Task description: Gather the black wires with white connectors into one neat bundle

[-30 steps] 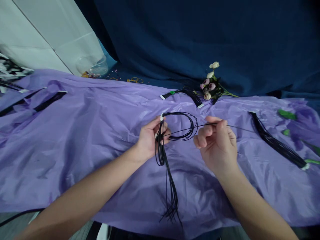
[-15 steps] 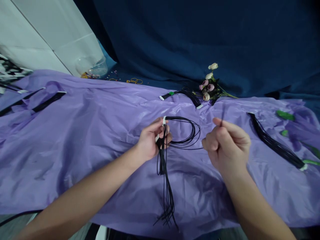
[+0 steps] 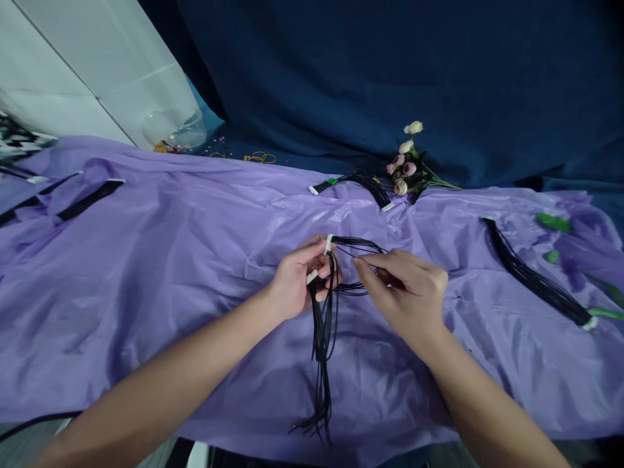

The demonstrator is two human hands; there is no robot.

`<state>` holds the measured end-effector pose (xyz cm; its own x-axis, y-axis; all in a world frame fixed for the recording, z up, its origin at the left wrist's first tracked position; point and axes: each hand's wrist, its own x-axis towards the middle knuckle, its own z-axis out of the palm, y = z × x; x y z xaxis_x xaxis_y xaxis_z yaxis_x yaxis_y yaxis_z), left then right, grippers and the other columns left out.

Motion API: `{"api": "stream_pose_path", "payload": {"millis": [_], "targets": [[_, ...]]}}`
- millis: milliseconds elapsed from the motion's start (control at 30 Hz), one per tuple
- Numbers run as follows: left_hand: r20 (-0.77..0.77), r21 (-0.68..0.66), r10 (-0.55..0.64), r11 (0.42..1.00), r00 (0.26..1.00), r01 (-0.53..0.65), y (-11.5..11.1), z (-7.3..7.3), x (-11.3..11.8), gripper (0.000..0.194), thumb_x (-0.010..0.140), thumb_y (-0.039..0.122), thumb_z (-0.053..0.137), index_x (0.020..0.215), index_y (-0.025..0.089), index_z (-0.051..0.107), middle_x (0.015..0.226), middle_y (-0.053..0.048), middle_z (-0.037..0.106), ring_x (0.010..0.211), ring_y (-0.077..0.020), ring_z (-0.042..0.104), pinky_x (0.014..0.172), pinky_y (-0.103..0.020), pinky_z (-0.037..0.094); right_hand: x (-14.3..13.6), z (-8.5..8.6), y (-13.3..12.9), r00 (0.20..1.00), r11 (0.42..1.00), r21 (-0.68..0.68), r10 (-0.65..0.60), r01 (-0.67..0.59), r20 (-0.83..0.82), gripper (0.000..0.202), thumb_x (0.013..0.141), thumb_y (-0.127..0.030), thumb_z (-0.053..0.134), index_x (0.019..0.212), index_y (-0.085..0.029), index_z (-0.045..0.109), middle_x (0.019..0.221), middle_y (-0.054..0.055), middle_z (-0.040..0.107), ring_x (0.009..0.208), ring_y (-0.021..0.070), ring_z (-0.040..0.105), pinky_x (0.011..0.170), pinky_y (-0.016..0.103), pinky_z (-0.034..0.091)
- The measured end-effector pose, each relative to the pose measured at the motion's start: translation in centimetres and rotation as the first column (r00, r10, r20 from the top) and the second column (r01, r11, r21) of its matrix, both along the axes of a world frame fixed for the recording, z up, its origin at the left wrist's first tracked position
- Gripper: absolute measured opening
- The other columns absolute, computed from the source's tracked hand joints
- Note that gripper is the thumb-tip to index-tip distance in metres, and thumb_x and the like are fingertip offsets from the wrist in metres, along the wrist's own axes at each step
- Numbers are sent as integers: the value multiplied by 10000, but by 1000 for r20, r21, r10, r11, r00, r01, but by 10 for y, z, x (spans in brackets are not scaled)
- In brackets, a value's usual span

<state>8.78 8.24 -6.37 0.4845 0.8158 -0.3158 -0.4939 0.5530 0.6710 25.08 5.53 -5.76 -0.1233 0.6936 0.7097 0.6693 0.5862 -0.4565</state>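
Observation:
My left hand [image 3: 299, 276] is closed on a black wire harness [image 3: 322, 331]. One white connector [image 3: 329, 244] stands up at its fingertips, and a second white connector [image 3: 312, 277] lies against the palm. From the upper connector, black wires loop to the right, while a bundle of loose ends hangs down over the purple sheet. My right hand [image 3: 409, 296] pinches a single thin black wire [image 3: 347, 253] between thumb and forefinger, just right of the upper connector. Its other fingers hide part of the wire loop.
A purple sheet [image 3: 195, 279] covers the table. Other black harnesses lie at the back [image 3: 365, 184], on the right [image 3: 536, 276] and on the left [image 3: 90, 200]. Artificial flowers [image 3: 407, 162], a clear plastic container [image 3: 188, 132] and yellow rubber bands [image 3: 260, 157] are behind.
My right hand has moved left, from well out to the right to close beside the connector, with a wire in its pinch. My left hand has shifted only slightly.

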Motion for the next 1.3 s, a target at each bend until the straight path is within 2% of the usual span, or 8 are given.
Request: {"api": "stream_pose_path", "payload": {"millis": [367, 667, 867, 1100, 1300], "targets": [[14, 30, -67, 997, 998, 66, 0, -3, -2, 96, 858, 282, 453, 801, 206, 459, 545, 37, 362, 430, -123, 445, 304, -163, 267, 0, 1, -1, 1000, 1000, -23, -9, 10, 7, 83, 777, -136, 651, 701, -132, 685, 509, -36, 467, 460, 53, 411, 477, 193, 338], [9, 66, -41, 997, 999, 41, 0, -7, -2, 117, 838, 310, 503, 803, 208, 459, 581, 38, 417, 419, -115, 467, 306, -171, 278, 1, 1, -1, 1000, 999, -53, -8, 7, -9, 110, 793, -173, 622, 694, -167, 668, 502, -38, 473, 453, 66, 425, 476, 205, 349], [3, 119, -28, 993, 1000, 28, 0, -9, 0, 139, 847, 324, 497, 792, 204, 455, 592, 33, 438, 398, -107, 451, 282, -171, 266, 1, 0, -1, 1000, 1000, 0, -16, 16, 16, 87, 798, -171, 621, 727, -177, 670, 500, -48, 433, 453, 64, 404, 467, 203, 345], [-34, 103, -31, 994, 999, 34, -1, -6, 0, 122, 841, 304, 500, 801, 197, 458, 611, 24, 442, 426, -108, 470, 284, -156, 274, 2, -3, -1, 996, 993, 116, -17, 6, 93, 70, 792, -124, 641, 832, -175, 666, 558, -26, 541, 478, 69, 464, 482, 200, 378], [-11, 87, -44, 995, 999, 45, -1, -6, 0, 133, 829, 309, 516, 792, 189, 470, 590, 30, 419, 413, -101, 451, 283, -156, 269, 5, -10, 0, 976, 989, 145, -57, 27, 210, 88, 812, -166, 630, 887, -197, 662, 650, -11, 628, 517, 78, 537, 518, 206, 419]]}}
